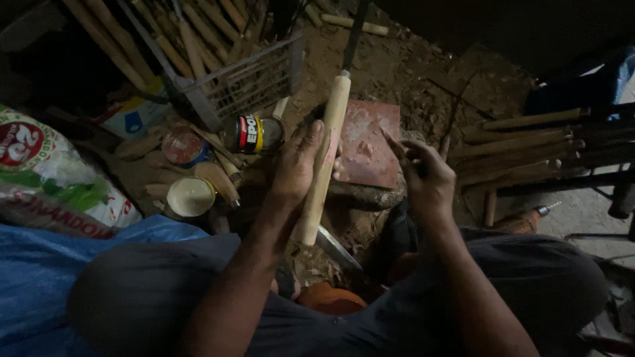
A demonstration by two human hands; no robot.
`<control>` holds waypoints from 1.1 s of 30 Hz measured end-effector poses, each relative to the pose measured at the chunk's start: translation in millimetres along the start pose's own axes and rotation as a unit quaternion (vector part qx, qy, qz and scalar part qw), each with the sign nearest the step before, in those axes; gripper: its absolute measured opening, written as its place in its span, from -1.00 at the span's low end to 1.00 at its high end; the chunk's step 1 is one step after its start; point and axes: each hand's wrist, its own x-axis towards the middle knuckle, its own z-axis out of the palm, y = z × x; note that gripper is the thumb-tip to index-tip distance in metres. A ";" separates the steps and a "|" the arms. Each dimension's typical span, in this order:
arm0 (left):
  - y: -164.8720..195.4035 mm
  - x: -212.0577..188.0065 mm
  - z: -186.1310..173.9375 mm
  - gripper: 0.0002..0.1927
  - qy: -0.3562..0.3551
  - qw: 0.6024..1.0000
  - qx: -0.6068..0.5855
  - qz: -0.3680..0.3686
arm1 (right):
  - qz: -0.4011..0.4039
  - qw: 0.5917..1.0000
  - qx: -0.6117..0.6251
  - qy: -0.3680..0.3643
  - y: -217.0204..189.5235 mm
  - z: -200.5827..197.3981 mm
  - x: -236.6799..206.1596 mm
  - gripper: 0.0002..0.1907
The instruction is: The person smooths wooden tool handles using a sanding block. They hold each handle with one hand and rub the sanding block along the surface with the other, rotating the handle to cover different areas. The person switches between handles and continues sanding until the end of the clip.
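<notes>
So we're sitting low on the dirt floor [397, 59] here, knees up, working in pretty dim light. Our left hand [299, 165] has its grip wrapped around a pale wooden handle [324, 158], fingers pressed against the shaft about halfway along. The handle stands nearly upright, tilted a bit to the right, with a metal collar and a dark rod [354, 33] coming out of its top end. Its lower end sits just above a metal blade [337, 248] lying between our knees.

Our right hand [423, 175] is off the handle, just beside it, fingers loosely spread and pinching nothing that we can see. Behind both hands a reddish square tile [370, 142] lies flat on the floor.

To the left there's a small tin on its side [254, 134], a round lid [184, 147], and an open can with pale stuff inside [190, 196]. A wire basket [245, 82] stands behind those, with wooden sticks [192, 39] leaning past it. More turned handles [522, 142] are stacked at the right, and a printed sack [46, 165] sits at the far left.
</notes>
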 end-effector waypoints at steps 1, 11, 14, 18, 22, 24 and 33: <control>-4.4 0.9 -2.2 -0.48 0.001 1.000 -0.021 0.005 | 0.010 1.000 -0.026 0.000 13.1 6.8 4.0 -0.74; -47.4 12.3 -22.0 -0.50 0.007 1.000 -0.020 -0.022 | 0.031 0.974 -0.212 -0.072 90.8 40.1 -10.7 -0.65; -50.1 14.5 -23.0 -0.48 -0.004 0.999 -0.032 -0.026 | -0.019 0.968 -0.244 -0.057 97.9 40.4 -7.3 -0.73; -44.1 10.9 -20.8 -0.48 0.002 0.996 -0.035 -0.076 | -0.054 0.966 -0.250 -0.048 108.4 46.0 -1.9 -0.74; -36.5 7.3 -16.8 -0.46 -0.027 0.996 -0.057 -0.060 | -0.054 0.955 -0.282 -0.070 121.6 52.1 -1.4 -0.73; -34.8 4.6 -15.5 -0.48 -0.039 0.995 -0.064 -0.058 | -0.053 0.960 -0.268 -0.069 126.8 54.4 -2.2 -0.72; -35.6 5.0 -10.3 -0.46 -0.050 0.993 -0.088 -0.054 | 0.058 0.976 -0.183 -0.103 121.1 57.4 -3.0 -0.73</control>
